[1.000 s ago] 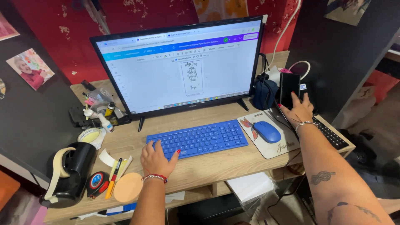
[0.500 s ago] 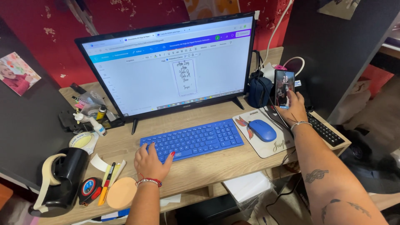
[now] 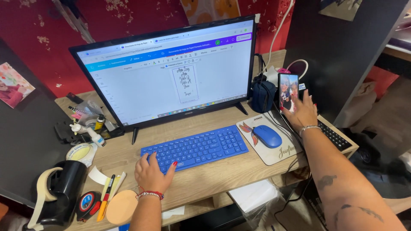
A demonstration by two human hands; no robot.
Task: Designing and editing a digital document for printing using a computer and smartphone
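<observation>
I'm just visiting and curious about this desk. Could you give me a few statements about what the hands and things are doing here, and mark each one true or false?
1. The left hand rests on the blue keyboard. True.
2. The right hand is on the blue mouse. False: it touches the upright phone; the mouse lies untouched on its mouse pad.
3. The monitor is switched off. False: it shows a mostly white page with a small design.
4. A black tape dispenser stands at the desk's left end. True.
5. The phone lies flat on the desk. False: it stands upright, screen lit.
</observation>
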